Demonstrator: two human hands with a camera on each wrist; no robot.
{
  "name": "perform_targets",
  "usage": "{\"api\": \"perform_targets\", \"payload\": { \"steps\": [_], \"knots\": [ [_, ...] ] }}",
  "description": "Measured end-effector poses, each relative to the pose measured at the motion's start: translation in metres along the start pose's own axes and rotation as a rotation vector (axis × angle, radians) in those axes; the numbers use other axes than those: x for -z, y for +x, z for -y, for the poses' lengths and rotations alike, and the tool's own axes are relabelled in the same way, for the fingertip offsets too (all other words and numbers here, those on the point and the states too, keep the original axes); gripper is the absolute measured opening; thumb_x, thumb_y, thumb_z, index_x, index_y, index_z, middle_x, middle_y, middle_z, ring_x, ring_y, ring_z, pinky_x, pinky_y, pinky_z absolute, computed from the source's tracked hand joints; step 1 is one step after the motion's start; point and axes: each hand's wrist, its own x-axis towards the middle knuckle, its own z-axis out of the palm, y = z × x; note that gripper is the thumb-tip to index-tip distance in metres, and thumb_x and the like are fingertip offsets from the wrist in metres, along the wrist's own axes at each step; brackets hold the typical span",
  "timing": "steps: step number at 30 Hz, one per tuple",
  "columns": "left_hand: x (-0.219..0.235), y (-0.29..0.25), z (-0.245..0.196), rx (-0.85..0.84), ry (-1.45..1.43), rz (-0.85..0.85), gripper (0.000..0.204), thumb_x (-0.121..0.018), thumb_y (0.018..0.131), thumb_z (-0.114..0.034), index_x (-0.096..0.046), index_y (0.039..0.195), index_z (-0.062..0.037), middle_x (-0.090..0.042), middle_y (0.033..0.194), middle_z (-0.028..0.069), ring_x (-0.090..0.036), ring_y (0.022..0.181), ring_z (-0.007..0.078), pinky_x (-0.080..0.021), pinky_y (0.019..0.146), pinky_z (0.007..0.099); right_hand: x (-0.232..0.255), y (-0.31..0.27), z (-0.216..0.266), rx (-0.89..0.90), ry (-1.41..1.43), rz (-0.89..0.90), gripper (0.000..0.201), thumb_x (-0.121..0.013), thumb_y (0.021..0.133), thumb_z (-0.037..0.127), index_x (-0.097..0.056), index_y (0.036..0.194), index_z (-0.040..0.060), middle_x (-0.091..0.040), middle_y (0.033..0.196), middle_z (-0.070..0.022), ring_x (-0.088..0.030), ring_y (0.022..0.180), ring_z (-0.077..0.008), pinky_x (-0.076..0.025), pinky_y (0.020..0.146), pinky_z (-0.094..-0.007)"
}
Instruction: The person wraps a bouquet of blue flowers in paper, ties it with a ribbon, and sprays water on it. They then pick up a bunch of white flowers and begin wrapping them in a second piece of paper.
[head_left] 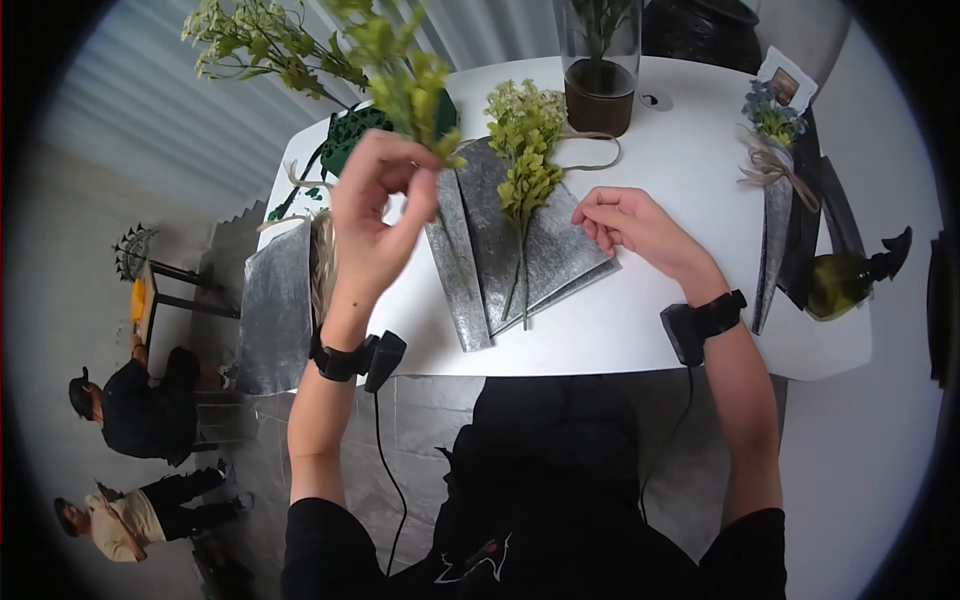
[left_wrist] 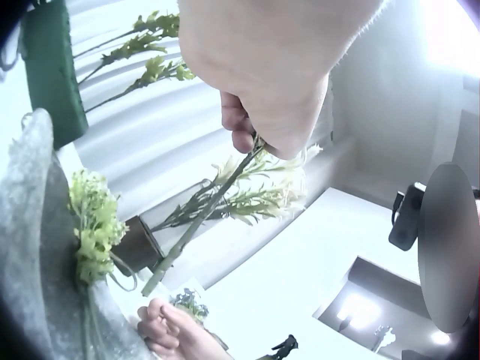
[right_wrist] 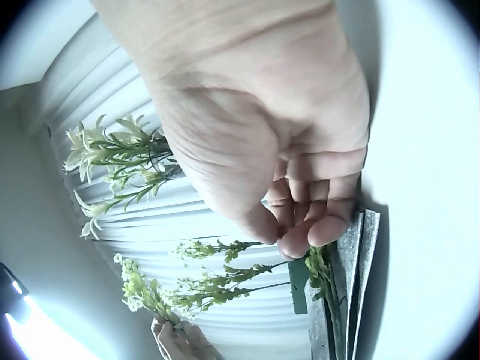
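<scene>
Raised over the left part of the table, my left hand pinches the stem of a yellow-green flower sprig. Its bare lower stem slants down from the fingers in the left wrist view. Another leafy sprig with small pale blossoms lies on grey wrapping paper, stems toward me. Beside that sprig hovers my right hand, fingers loosely curled. Nothing shows between its fingers in the right wrist view.
A green foam block holds upright sprigs at the back left. Behind stands a clear vase with a brown base. On the right are a wrapped blue bouquet and a spray bottle. Grey sheet material overhangs the left edge.
</scene>
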Motion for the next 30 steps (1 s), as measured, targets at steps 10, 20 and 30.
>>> {"api": "perform_targets", "payload": {
  "steps": [10, 20, 30],
  "knots": [
    [-0.031, -0.012, 0.06, 0.522, -0.373, 0.26, 0.017, -0.064, 0.099, -0.007, -0.051, 0.109, -0.0033, -0.059, 0.105, 0.0021, -0.063, 0.072, 0.0061, -0.049, 0.063, 0.0203, -0.001, 0.0, -0.002, -0.02, 0.029, -0.022, 0.019, -0.058, 0.103, 0.019, -0.067, 0.103, 0.0014, -0.058, 0.081, 0.0043, -0.052, 0.069, -0.0038, -0.043, 0.063, -0.0199],
    [-0.052, -0.036, 0.108, 0.604, -0.469, 0.061, 0.032, -0.072, 0.092, -0.002, -0.051, 0.115, 0.0009, -0.067, 0.096, 0.0047, -0.065, 0.07, 0.0074, -0.05, 0.064, 0.0197, -0.004, -0.002, 0.007, -0.017, -0.044, 0.002, 0.013, -0.062, 0.099, 0.011, -0.064, 0.107, 0.0003, -0.059, 0.084, 0.0021, -0.055, 0.071, -0.004, -0.045, 0.065, -0.0197],
    [-0.057, -0.045, 0.111, 0.439, -0.185, 0.087, 0.033, -0.081, 0.084, -0.007, -0.065, 0.113, -0.0016, -0.062, 0.105, 0.0056, -0.063, 0.07, 0.0048, -0.049, 0.063, 0.0189, -0.008, -0.001, 0.01, -0.059, -0.072, -0.02, 0.017, -0.063, 0.097, 0.011, -0.063, 0.11, 0.0012, -0.057, 0.084, 0.0029, -0.052, 0.07, -0.0032, -0.043, 0.064, -0.0183]
  ]
}}
